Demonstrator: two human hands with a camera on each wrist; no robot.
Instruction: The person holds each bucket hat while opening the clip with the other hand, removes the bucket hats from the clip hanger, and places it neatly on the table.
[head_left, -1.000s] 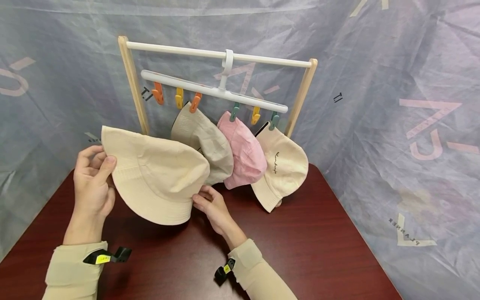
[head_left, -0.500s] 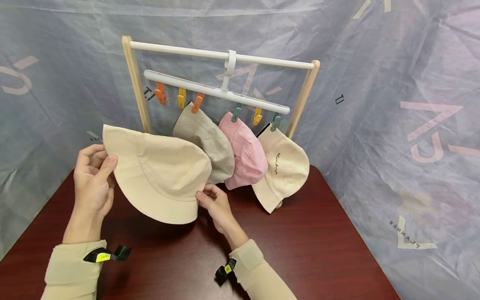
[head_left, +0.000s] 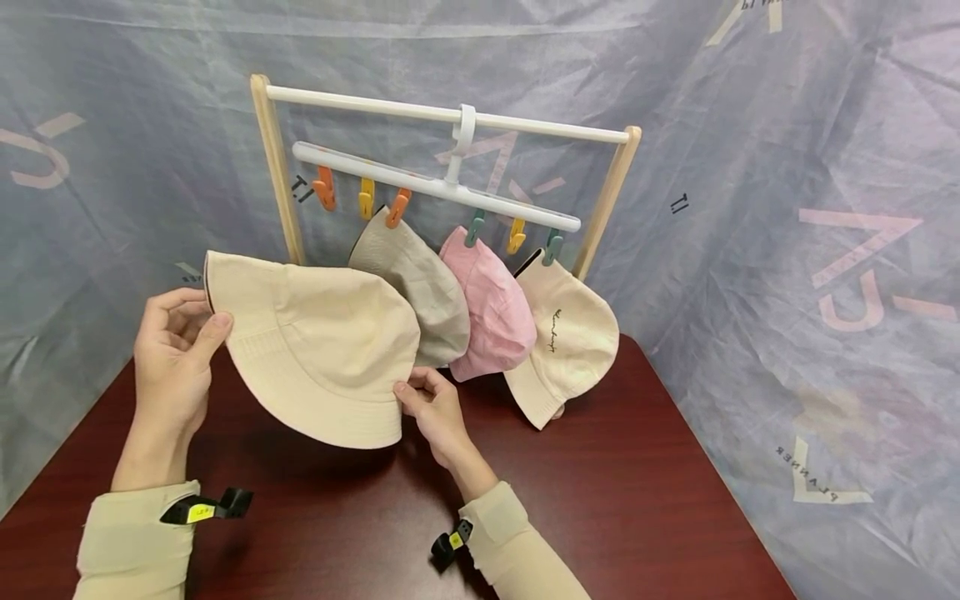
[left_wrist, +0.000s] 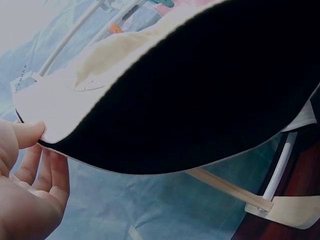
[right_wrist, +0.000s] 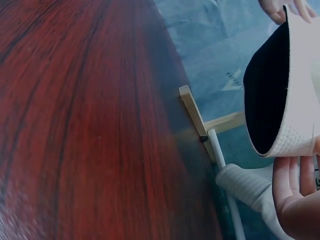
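Observation:
A cream bucket hat [head_left: 322, 342] with a black lining [left_wrist: 175, 100] is held up between both hands, brim tilted down and toward me. My left hand [head_left: 174, 358] pinches the upper left end of the brim between thumb and fingers. At the lower right end of the brim, my right hand [head_left: 435, 412] pinches the edge, its fingers behind the cloth. Just behind hang a grey bucket hat [head_left: 427, 292], partly covered by the cream one, and a pink bucket hat [head_left: 491, 308]. A cream cap [head_left: 573, 333] with dark script hangs farthest right.
A wooden-ended rack [head_left: 273, 167] carries a white clip hanger [head_left: 375, 171] on its top bar. An orange clip [head_left: 324, 188] and a yellow clip [head_left: 366, 198] at its left hold nothing. The dark red table [head_left: 600, 500] lies below, with grey cloth [head_left: 750, 250] around.
The cream bucket hat stays gripped in both hands and has turned slightly, showing a sliver of dark lining at its left edge. My left hand has shifted a little to the left.

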